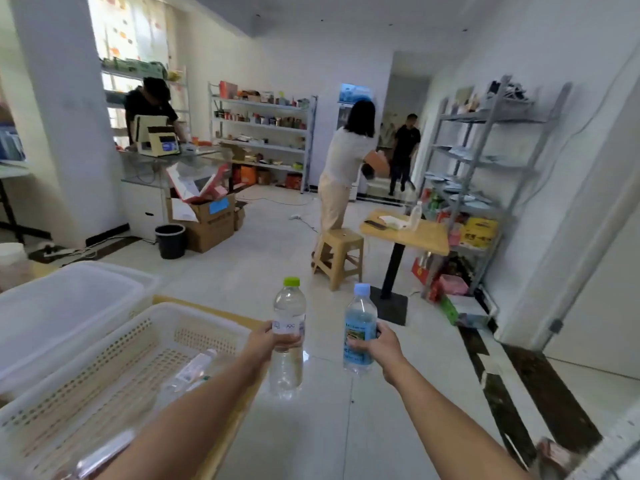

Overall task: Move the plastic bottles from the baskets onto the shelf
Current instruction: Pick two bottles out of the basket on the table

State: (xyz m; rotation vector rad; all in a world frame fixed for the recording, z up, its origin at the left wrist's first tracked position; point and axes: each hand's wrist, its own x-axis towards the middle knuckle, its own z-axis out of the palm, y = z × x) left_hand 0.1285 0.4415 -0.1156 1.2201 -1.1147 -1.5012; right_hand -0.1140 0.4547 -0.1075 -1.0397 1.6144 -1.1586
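Observation:
My left hand grips a clear plastic bottle with a green cap around its middle, held upright over the floor. My right hand grips a blue-labelled bottle with a pale blue cap, also upright. Both bottles are out in front of me, to the right of the cream perforated basket at lower left. Another clear bottle lies inside that basket. A grey metal shelf stands against the right wall.
A translucent white bin sits behind the basket. Ahead are a tan stool, a small wooden table with a bottle on it, a person in light clothes, a black bucket and cardboard boxes.

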